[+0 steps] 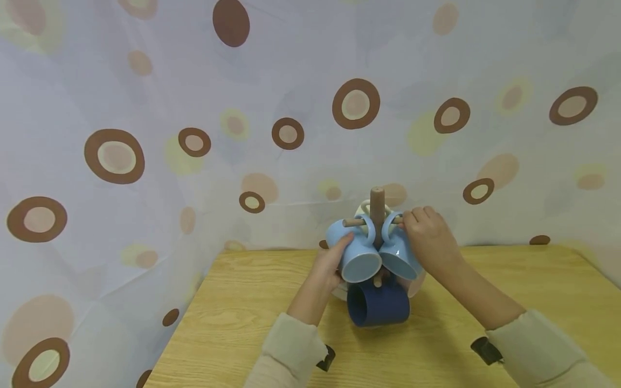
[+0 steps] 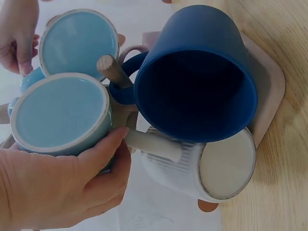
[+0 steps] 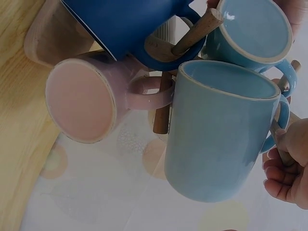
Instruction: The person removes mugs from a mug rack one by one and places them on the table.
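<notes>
A wooden mug tree (image 1: 377, 207) stands on the table with several mugs on its pegs. My left hand (image 1: 326, 268) grips the body of the left light blue mug (image 1: 358, 252), its thumb along the side. That mug's handle loops round the upper left peg (image 1: 353, 222). With my right hand (image 1: 433, 240) I pinch the end of the upper right peg (image 3: 284, 151). The right light blue mug (image 3: 216, 139) hangs from this peg by its handle, beside the left one. Below them a dark blue mug (image 1: 388, 304) hangs on a lower front peg.
A pink mug (image 3: 82, 101) hangs low on the right side, and a white ribbed mug (image 2: 226, 171) low on the left. The tree's wooden base (image 2: 272, 79) rests on the wood-grain table (image 1: 233, 312). Behind it hangs a dotted cloth (image 1: 310, 178).
</notes>
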